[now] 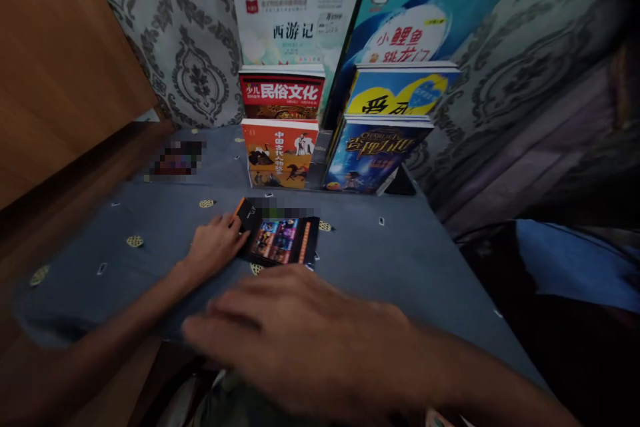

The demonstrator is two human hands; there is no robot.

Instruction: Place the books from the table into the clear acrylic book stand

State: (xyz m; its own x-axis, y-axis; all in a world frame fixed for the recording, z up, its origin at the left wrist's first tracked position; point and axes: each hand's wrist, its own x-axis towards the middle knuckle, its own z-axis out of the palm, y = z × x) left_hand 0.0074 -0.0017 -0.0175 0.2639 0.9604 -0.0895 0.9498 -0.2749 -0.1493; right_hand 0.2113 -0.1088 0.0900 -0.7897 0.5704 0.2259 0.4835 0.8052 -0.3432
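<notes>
A small dark book [278,240] lies open on the cloth-covered table, its inner side showing rows of bright coloured pictures. Its black, orange-edged cover [249,215] stands tilted up at the left. My left hand [216,240] grips that cover, fingers closed at its edge. Nearer the camera, my right hand [300,330] hovers over the front of the table, back upward, slightly blurred. Its fingers stretch to the left and a little apart, with no object seen in them. The lower edge of the book is partly hidden behind this hand.
Books stand in tiers behind, including an orange book [283,155] and a blue book [375,155]. A blurred-out item [177,159] lies on the grey tablecloth [390,267] at the back left. A wooden panel [65,73] borders the left; blue fabric [575,263] lies at the right.
</notes>
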